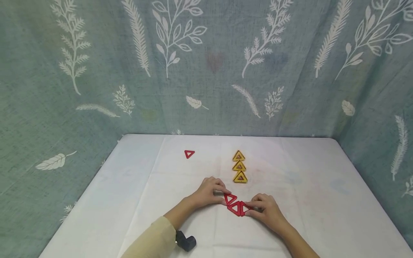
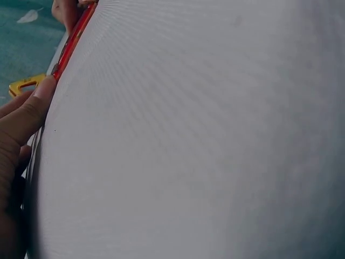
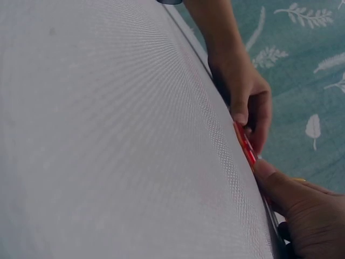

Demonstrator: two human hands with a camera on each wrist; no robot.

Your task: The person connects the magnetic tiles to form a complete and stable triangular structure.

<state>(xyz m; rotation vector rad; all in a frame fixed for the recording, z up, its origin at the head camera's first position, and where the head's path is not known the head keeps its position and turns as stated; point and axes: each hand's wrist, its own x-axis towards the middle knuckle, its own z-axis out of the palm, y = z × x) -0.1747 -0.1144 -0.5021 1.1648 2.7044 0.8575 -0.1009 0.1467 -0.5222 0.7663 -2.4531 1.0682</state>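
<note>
Three hollow red triangles lie edge to edge on the white table, between both hands in the head view. My left hand point(image 1: 209, 192) pinches the upper left red triangle point(image 1: 230, 195) between thumb and fingers. The middle red triangle point(image 1: 238, 208) lies between the other two, its straight side toward the right one. My right hand point(image 1: 266, 210) holds the right red triangle point(image 1: 242, 209) with thumb and fingertips at its outer sides. Seen edge-on in the right wrist view, the red pieces point(image 3: 245, 144) form a low strip between both thumbs.
Beyond the hands, three yellow triangles point(image 1: 240, 178) with dark centres stand in a column. A single red triangle point(image 1: 186, 154) lies farther back on the left. The white-covered table point(image 1: 306, 186) ends at a patterned green curtain point(image 1: 219, 100). A dark device point(image 1: 186, 242) sits by the left forearm.
</note>
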